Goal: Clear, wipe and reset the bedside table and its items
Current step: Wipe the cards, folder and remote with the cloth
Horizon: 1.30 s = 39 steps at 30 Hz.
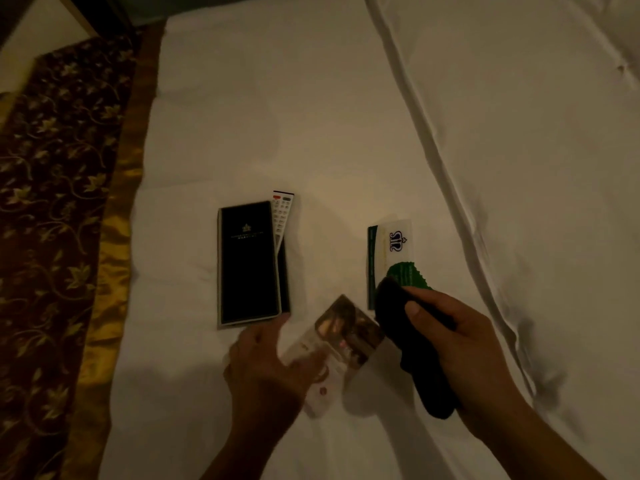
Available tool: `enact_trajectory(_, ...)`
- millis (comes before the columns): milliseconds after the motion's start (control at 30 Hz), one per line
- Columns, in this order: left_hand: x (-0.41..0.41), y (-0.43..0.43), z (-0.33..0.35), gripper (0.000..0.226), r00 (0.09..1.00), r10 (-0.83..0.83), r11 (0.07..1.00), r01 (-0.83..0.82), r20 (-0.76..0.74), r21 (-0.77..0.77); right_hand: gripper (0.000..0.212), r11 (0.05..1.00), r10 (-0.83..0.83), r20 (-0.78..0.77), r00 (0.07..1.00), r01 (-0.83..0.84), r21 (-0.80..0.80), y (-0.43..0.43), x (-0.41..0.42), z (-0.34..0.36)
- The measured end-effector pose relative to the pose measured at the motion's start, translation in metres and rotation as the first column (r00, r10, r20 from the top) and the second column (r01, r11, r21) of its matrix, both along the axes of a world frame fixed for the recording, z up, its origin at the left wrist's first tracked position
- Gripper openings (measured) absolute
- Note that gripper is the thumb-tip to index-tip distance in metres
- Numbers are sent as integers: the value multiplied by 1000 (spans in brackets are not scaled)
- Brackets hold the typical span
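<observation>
On the white bed sheet (311,116), beside a patterned runner (62,202), we hold a photo card (341,336) in our left hand (266,365); our right hand (460,337) grasps a dark cloth (415,358) near a black folder (248,263).

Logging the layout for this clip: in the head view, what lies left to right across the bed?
Patterned bed runner → black folder → remote tucked beside its right edge → photo card in the left hand → green-and-white card → right hand holding a dark cloth.
</observation>
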State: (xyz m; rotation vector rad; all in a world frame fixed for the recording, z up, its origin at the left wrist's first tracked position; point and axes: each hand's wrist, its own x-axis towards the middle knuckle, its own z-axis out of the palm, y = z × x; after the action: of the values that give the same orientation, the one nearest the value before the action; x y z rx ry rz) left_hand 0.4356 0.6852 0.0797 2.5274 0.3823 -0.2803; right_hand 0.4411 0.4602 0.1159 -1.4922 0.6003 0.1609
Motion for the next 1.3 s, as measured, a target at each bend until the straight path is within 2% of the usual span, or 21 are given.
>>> enact_trajectory(100,34,36,-12,72,958,220,970,-234,186,58,23,999,25,-14,1000,-25,-35,2,0,-3)
enact_trajectory(133,50,49,-17,74,940,299,950,-310,161,44,23,998,41,-22,999,-42,-46,4,-1,-5)
enact_trajectory(200,78,69,-28,80,922,385,922,-386,-32,-29,23,996,72,-36,997,-74,-50,8,-2,-7)
enact_trajectory(267,96,75,-38,79,924,336,931,-355,-182,-85,22,995,89,-48,995,-91,-44,15,-1,-9)
enact_trajectory(400,117,80,-52,67,931,298,907,-346,-212,-242,21,994,98,-63,993,-100,-42,31,5,-9)
enact_trajectory(467,123,87,-55,61,900,331,809,-425,-283,-406,20,992,117,-60,991,-120,-46,37,9,-9)
enact_trajectory(533,125,89,-48,58,862,325,658,-502,-389,-561,20,990,129,-45,991,-132,-51,43,13,-9)
enact_trajectory(600,122,85,-35,60,854,293,548,-519,-430,-656,20,986,149,-20,989,-150,-67,48,18,-5)
enact_trajectory(700,98,79,-11,64,890,259,529,-455,-374,-716,26,977,208,86,974,-202,-72,61,35,11)
enact_trajectory(733,87,78,-3,66,899,252,525,-439,-359,-729,28,965,245,142,959,-228,-127,66,44,15)
enact_trajectory(800,63,77,12,65,921,214,523,-390,-326,-758,27,921,335,247,909,-261,-290,79,70,24)
enact_trajectory(900,41,73,24,66,939,162,523,-343,-304,-780,27,832,435,365,823,-213,-512,102,116,29)
enact_trajectory(1000,34,68,23,69,935,147,517,-350,-322,-781,29,560,607,269,747,-163,-812,123,137,24)
enact_trajectory(1067,35,68,22,62,936,158,501,-351,-315,-791,23,428,711,216,670,-168,-888,131,123,19)
enact_trajectory(1167,45,72,17,45,952,160,489,-306,-260,-817,26,301,860,147,488,-254,-919,140,84,13)
enact_trajectory(1200,48,73,16,38,954,156,494,-299,-254,-817,27,299,875,133,465,-304,-904,139,80,11)
enact_trajectory(1233,50,73,15,37,955,157,508,-298,-253,-808,28,346,859,151,489,-337,-876,136,84,9)
enact_trajectory(1300,52,72,13,47,949,177,532,-314,-259,-786,28,498,749,233,620,-295,-815,129,103,9)
